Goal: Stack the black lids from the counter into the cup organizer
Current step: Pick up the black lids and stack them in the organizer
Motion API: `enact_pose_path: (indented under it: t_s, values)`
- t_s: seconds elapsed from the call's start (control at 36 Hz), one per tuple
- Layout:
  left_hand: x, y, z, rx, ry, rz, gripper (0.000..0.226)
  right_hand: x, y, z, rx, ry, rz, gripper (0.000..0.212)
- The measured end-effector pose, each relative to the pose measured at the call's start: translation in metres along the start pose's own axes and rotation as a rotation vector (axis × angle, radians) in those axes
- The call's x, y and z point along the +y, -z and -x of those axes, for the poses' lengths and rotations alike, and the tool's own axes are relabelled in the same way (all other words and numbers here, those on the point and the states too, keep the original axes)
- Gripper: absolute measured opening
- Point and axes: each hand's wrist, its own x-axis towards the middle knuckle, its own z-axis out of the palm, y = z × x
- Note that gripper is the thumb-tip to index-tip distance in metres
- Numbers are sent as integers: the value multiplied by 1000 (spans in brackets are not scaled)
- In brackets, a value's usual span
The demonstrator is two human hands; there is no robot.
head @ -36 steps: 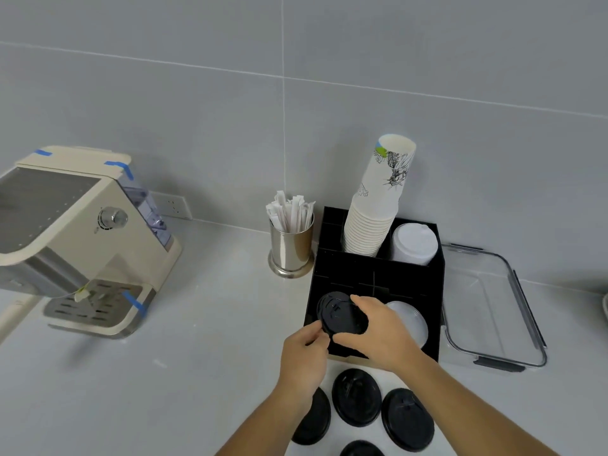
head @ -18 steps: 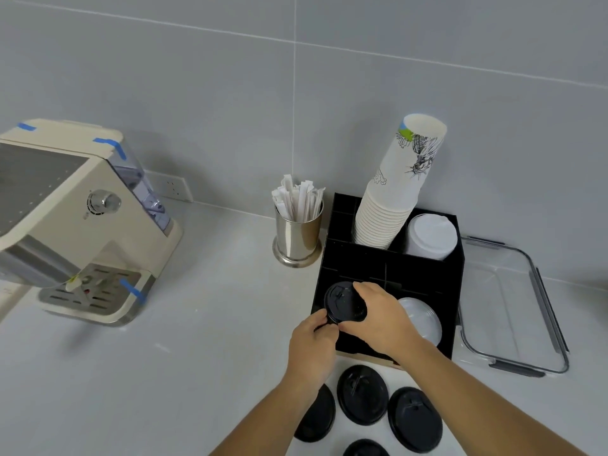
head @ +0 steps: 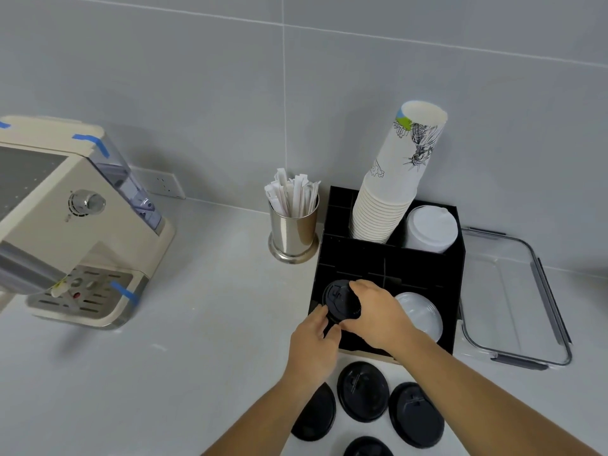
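Note:
A black lid (head: 339, 299) is tilted over the front-left compartment of the black cup organizer (head: 388, 258). My right hand (head: 378, 314) grips the lid from the right and top. My left hand (head: 314, 340) touches its lower left edge with the fingertips. Several more black lids lie flat on the counter in front of the organizer, one at the centre (head: 362, 391), one to the right (head: 415, 414), one partly under my left forearm (head: 316, 413) and one at the bottom edge (head: 368, 448).
The organizer also holds a tall stack of paper cups (head: 391, 189), white lids (head: 429, 228) at the back right and clear lids (head: 419, 312) at the front right. A steel cup of wrapped sticks (head: 292, 225) stands left of it. A coffee machine (head: 65, 218) sits far left, a glass container (head: 513, 297) right.
The view has shifted slightly. The lid sits a little lower over the front-left compartment, and both hands have stayed on it.

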Motion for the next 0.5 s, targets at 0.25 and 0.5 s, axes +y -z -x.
enact_pose_path:
  t_s: [0.25,0.5]
  values:
    - [-2,0,-4,-26,-1,-13,45,-3,4,-2,-13,-18,49,77]
    - [4,2,-7,-15,72,-40,32,-5,21,0,-65,-46,4,35]
